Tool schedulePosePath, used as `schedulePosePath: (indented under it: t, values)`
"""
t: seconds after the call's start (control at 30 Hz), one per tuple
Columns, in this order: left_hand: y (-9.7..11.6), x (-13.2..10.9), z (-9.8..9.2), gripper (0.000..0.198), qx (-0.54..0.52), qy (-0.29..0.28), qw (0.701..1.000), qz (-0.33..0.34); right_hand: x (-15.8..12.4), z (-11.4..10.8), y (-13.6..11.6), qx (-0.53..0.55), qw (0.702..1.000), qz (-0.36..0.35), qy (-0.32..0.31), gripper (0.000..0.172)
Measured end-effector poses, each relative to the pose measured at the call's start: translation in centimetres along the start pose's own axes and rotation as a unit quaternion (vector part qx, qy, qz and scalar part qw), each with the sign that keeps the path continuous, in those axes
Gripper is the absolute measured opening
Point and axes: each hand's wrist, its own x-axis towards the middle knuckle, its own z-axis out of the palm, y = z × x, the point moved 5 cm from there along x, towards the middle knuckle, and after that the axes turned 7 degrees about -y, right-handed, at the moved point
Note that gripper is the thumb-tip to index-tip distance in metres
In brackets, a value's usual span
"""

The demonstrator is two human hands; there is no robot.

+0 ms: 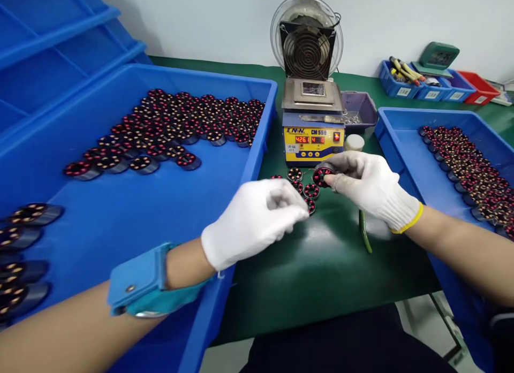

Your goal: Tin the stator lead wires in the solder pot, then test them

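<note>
Right hand pinches a ring near frame centre, left hand curls, closure unclear; work appears midway, with rings on the desk and in trays left and right, finished ones indistinguishable.

The yellow-fronted controller reads "CMW" and "CM 55…"; its larger red display, "426.1".

Matt knitted-cloth gloves, smooth plastic tray, glossy tabletop — metallic-rimmed round part
</note>
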Motion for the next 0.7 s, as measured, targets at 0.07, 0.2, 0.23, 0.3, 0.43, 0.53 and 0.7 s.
schedulePosePath:
  t: [0.07,0.2,0.23,0.3,0.43,0.53,0.7]
  values:
    - [0.0,0.2,-0.6,0.026,-0.041,0.052,0.998,0.011,0.2,0.1,0.4,0.057,0.998,0.038,-0.012,0.023]
    - [-0.2,0.8,0.2,0.053,-0.033,0.017,0.999,-0.008,0.1,1.0,0.7,0.125,0.988,0.080,-0.048,0.021]
    - [-0.2,0.8,0.5,0.049,-0.012,0.008,1.000,-0.008,0.1,1.1,0.7,0.121,0.988,0.078,-0.053,0.021]
    - [0.0,0.6,0.8,0.029,0.051,0.012,0.999,0.001,0.1,1.2,0.8,0.092,0.992,0.062,-0.055,0.022]
    - [0.7,-0.1,0.3,0.031,0.164,0.108,0.980,0.033,0.1,1.3,1.1,0.051,0.997,0.046,-0.045,0.023]
    - [1.0,-0.4,0.0,0.062,0.178,0.168,0.967,0.066,-0.2,1.5,0.9,0.042,0.997,0.032,-0.052,0.021]
    - [1.0,-0.4,0.8,0.030,0.345,0.143,0.926,0.063,-0.6,1.7,0.0,-0.047,0.997,-0.009,-0.053,0.019]
